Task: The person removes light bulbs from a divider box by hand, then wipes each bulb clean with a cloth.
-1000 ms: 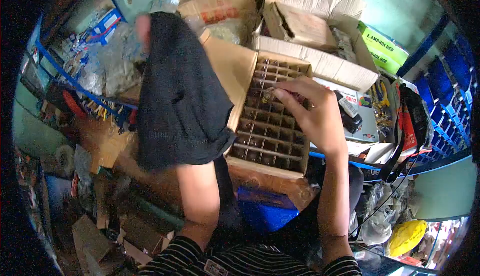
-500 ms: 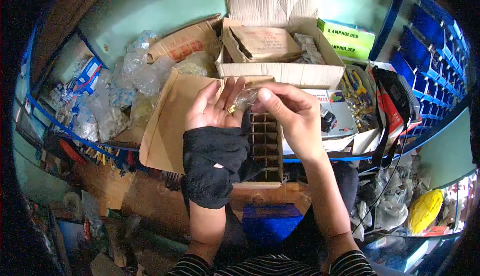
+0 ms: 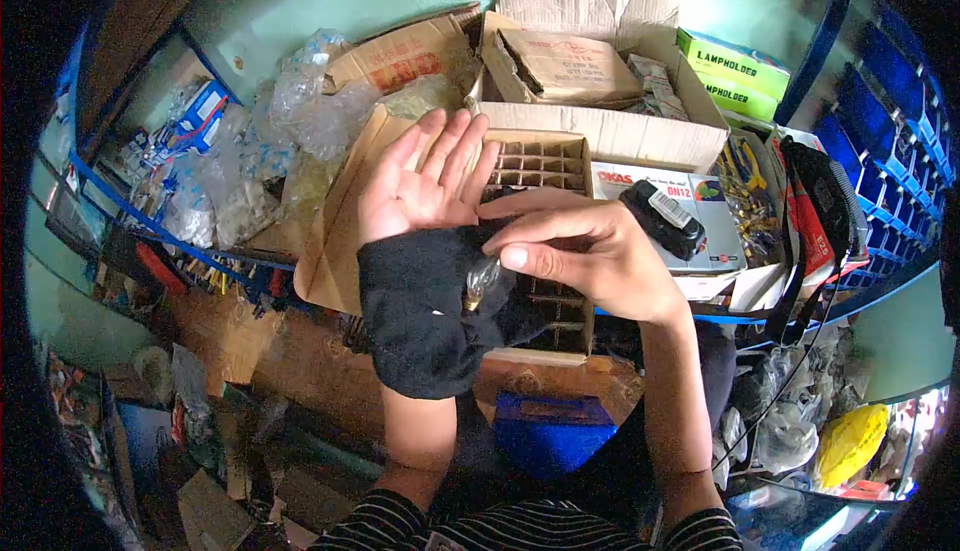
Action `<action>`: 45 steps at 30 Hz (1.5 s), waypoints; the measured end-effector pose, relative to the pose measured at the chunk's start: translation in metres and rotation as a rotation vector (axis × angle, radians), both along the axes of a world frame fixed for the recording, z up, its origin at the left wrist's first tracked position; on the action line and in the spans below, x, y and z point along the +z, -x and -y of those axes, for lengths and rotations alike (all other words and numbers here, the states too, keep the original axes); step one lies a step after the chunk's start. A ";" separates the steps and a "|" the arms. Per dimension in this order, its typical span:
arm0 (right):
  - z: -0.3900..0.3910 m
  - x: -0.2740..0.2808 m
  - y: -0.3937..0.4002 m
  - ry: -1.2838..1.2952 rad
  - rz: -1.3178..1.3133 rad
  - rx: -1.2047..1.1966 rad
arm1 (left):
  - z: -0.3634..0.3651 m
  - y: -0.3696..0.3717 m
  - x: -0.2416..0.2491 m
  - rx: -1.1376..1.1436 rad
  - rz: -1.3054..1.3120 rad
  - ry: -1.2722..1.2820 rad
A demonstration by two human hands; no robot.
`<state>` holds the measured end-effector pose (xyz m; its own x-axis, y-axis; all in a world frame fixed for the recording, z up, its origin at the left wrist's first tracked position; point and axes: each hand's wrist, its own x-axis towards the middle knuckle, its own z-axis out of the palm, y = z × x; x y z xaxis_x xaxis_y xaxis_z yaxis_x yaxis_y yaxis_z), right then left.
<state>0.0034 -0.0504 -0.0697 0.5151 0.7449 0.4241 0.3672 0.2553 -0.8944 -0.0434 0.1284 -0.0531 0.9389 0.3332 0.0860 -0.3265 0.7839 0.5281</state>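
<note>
My left hand [image 3: 425, 183] is held palm up with fingers spread, and a black cloth [image 3: 432, 311] is draped over its wrist and forearm. My right hand [image 3: 580, 251] pinches a small clear light bulb [image 3: 481, 280] with a brass base and presses it against the cloth. Behind both hands stands an open cardboard box with a grid divider [image 3: 540, 165], its cells partly hidden by my hands and the cloth.
A larger open carton [image 3: 600, 131] sits behind the divided box. Green LAMPHOLDER boxes [image 3: 740, 76] lie at the back right, plastic bags of parts [image 3: 300, 121] at the left. A white box with a black device [image 3: 665, 216] is on the right, blue bins [image 3: 890, 151] beyond.
My right hand brought the bulb down from my left palm onto the black cloth at the wrist. A second ago the cloth hung raised from my left hand while my right reached into the divided box.
</note>
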 end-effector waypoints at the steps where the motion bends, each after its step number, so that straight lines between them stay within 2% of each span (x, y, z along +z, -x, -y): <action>1: -0.001 -0.002 0.000 0.029 -0.043 0.025 | -0.001 -0.002 -0.001 0.107 0.016 -0.098; 4: -0.006 -0.010 -0.001 0.056 -0.150 0.099 | 0.006 -0.006 -0.001 0.359 0.068 -0.383; 10: -0.003 -0.003 -0.003 0.250 -0.182 0.182 | 0.015 -0.006 0.004 0.346 0.047 -0.565; 13: 0.001 0.001 0.000 0.206 -0.133 0.131 | 0.015 -0.005 0.005 0.322 0.054 -0.545; 16: 0.008 0.006 -0.002 0.031 0.063 0.008 | 0.025 0.003 0.014 0.398 0.050 -0.568; 19: 0.023 0.021 0.000 -0.054 0.263 -0.275 | 0.024 0.012 0.015 0.456 -0.019 -1.115; 21: 0.030 0.029 0.002 -0.079 0.396 -0.451 | 0.028 0.012 0.014 0.286 -0.053 -1.087; 23: 0.032 0.031 0.001 -0.129 0.501 -0.607 | 0.028 0.012 0.016 0.195 -0.042 -1.186; 26: 0.031 0.030 -0.001 -0.175 0.572 -0.719 | 0.038 0.021 0.017 0.056 -0.129 -1.112; 30: 0.026 0.025 -0.002 -0.238 0.460 -0.719 | 0.036 0.017 0.011 0.060 -0.062 -1.148; 33: 0.022 0.018 -0.007 -0.291 0.373 -0.683 | 0.045 0.013 0.012 0.139 0.050 -1.004; 34: 0.019 0.013 -0.013 -0.333 0.400 -0.660 | 0.036 0.012 0.010 0.131 0.048 -1.030; 35: 0.019 0.011 -0.010 -0.301 0.291 -0.638 | 0.041 0.011 0.011 0.200 0.100 -0.990; 37: 0.016 0.011 -0.004 -0.238 0.080 -0.592 | 0.040 0.013 0.010 0.285 0.062 -1.078; 40: 0.014 0.010 -0.003 -0.247 -0.047 -0.479 | 0.042 0.015 0.011 0.270 0.142 -1.117; 45: 0.011 0.006 -0.008 -0.352 -0.143 -0.416 | 0.040 0.019 0.018 0.174 0.245 -0.933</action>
<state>0.0119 -0.0615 -0.0640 0.8059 0.2929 0.5145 0.3819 0.4069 -0.8298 -0.0619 0.0888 -0.0356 0.8042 0.1644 0.5711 -0.5812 0.0170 0.8136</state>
